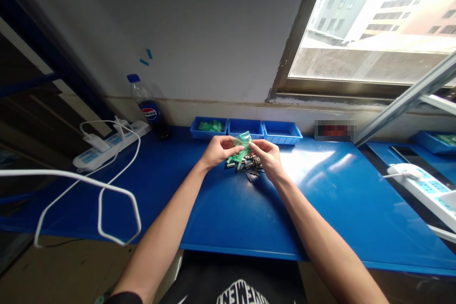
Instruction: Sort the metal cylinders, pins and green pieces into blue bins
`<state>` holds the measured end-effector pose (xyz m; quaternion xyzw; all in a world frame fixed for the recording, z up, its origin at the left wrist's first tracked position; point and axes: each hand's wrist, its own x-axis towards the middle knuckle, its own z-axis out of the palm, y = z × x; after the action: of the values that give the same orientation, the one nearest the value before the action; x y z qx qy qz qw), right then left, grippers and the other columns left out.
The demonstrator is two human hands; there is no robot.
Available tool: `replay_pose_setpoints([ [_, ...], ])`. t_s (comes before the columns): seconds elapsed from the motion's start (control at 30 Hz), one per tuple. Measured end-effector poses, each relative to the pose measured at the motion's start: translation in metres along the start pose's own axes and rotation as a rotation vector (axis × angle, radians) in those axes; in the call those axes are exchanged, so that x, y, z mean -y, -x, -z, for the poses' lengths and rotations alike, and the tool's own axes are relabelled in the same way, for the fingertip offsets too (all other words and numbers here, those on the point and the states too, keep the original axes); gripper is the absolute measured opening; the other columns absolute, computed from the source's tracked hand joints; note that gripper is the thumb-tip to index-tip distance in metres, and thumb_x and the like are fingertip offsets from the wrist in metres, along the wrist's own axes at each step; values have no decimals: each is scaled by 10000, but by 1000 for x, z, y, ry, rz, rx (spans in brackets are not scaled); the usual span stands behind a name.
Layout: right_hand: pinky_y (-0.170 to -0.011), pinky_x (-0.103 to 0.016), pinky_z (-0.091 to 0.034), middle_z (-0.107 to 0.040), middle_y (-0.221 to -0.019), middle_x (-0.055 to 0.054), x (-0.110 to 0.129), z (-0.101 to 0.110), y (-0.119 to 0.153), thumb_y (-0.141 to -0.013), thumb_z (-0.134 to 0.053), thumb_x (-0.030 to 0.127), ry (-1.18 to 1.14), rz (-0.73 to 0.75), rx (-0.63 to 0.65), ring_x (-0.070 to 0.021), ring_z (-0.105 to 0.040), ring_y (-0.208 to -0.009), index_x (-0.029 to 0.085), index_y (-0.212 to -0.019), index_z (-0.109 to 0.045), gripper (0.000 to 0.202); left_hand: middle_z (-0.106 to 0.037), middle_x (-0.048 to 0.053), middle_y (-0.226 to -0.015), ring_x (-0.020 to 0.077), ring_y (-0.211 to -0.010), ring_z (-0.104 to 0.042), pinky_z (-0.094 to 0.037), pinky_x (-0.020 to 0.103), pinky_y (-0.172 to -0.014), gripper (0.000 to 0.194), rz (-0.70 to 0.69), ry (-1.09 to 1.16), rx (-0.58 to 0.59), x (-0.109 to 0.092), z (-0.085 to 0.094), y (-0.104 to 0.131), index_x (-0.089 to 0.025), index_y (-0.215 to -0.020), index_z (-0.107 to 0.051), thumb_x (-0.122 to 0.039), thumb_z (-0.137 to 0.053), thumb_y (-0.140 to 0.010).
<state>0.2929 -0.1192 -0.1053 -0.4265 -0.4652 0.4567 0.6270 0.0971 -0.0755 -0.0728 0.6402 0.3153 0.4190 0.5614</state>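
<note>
So I've got this little green plastic bag [244,139] up in front of me, just above the blue tabletop [228,218] and pretty much in the middle of my view. It's see-through and kinda crinkly. My left hand [221,150] has one side pinched between thumb and fingers, and my right hand [270,156] has the other side pinched the same way, so both are closed on it. Can't tell if there's anything inside, too small to make out.

Right below the bag there's a loose pile of small metal parts [253,165], some silvery, some dark or brassy, lying every which way on the table. Behind my hands are three blue bins in a row by the wall: the left bin [209,128] has more green bags in it, then the middle bin [245,122] and the right bin [283,133].

Off to the left is a blue-capped soda bottle [148,109] standing by the wall, with a white power strip [117,142] near it and a white cable [137,211] looping over the table edge. Way over on the right there's another power strip [427,187], plus a window [370,23] above the table.
</note>
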Motion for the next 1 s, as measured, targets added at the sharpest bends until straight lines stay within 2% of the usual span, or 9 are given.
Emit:
replay_pose_setpoints([
  [0.33,-716,-351,-559,-798,-843,-41,2,-5,0,-742,-917,526,-38,-21,-50,-190,-684,-687,224,-984,-820,399,-766,50,-705,130,-587,-660,-469,211,-523,399,100,-38,-4,1,8,-2,-123,-802,-797,-471,-952,-683],
  [0.4,-721,-354,-564,-799,-849,-49,4,-5,1,-758,-900,545,-47,-27,-56,-194,-689,-698,223,-1005,-812,415,-757,44,-685,143,-619,-686,-515,223,-566,406,89,7,-114,4,13,-5,-129,-793,-791,-474,-964,-667],
  [0.47,-711,-348,-561,-801,-867,-57,5,-4,1,-770,-887,556,-49,-37,-63,-190,-687,-698,220,-995,-804,412,-768,56,-708,166,-681,-728,-577,254,-639,425,88,92,-294,10,21,-9,-131,-773,-776,-485,-974,-646],
  [0.57,-697,-340,-552,-802,-874,-62,6,-3,1,-786,-866,573,-41,-47,-60,-185,-682,-694,218,-986,-799,413,-819,104,-892,190,-841,-780,-644,308,-815,436,79,257,-514,20,35,-14,-121,-890,-796,-437,-983,-655],
  [0.7,-693,-335,-544,-802,-870,-63,7,-3,1,-792,-851,588,-49,-61,-55,-182,-672,-688,217,-983,-802,420,-813,128,-833,204,-774,-788,-664,348,-820,372,90,164,-638,30,49,-14,-100,-881,-797,-391,-949,-705],
  [0.77,-690,-334,-540,-797,-849,-58,7,-3,1,-792,-850,584,-46,-63,-55,-180,-662,-681,219,-970,-804,409,-813,131,-810,245,-753,-791,-669,386,-783,347,47,-115,-554,31,53,-11,-119,-863,-815,-442,-891,-761],
  [0.87,-689,-330,-532,-791,-827,-49,6,-3,1,-798,-845,577,-20,-56,-57,-177,-654,-675,222,-947,-807,388,-840,125,-1033,314,-997,-799,-638,434,-969,329,-136,-581,-264,28,54,-5,-194,-970,-861,-449,-875,-763],
  [0.93,-688,-322,-525,-790,-823,-45,6,-3,1,-811,-836,569,-13,-55,-55,-171,-652,-673,221,-943,-811,373,-817,115,-1189,342,-1149,-765,-590,441,-1074,428,-186,-758,-86,26,53,-2,-220,-1107,-857,-440,-887,-741],
  [1.0,-685,-317,-517,-790,-823,-44,5,-3,1,-825,-824,561,-18,-58,-49,-168,-651,-672,221,-945,-813,361,-807,118,-1221,355,-1168,-759,-582,443,-1081,462,-171,-851,-12,25,52,0,-217,-1168,-846,-421,-871,-755],
])
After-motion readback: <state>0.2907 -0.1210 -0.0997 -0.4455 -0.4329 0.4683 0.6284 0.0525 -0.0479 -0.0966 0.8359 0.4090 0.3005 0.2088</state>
